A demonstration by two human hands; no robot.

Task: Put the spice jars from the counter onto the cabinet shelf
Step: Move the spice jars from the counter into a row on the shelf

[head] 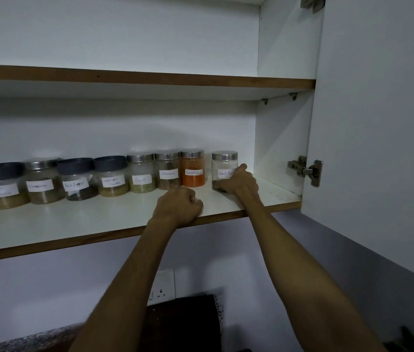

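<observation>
A row of labelled spice jars stands along the back of the white cabinet shelf (74,224). At the row's right end is a steel-lidded black pepper jar (223,163), standing on the shelf with my right hand (238,182) wrapped around its lower right side. To its left are an orange powder jar (192,168), a cinnamon jar (167,170) and a fennel jar (141,174). Further left stand several wider jars, some with dark lids (75,179). My left hand (179,205) is curled into a fist and rests on the shelf's front edge, holding nothing.
The open cabinet door (378,123) hangs at the right on a metal hinge (306,170). An upper shelf (150,77) runs above. Below, a wall socket (162,288), a dark board (183,323) and a speckled counter (23,339) are visible.
</observation>
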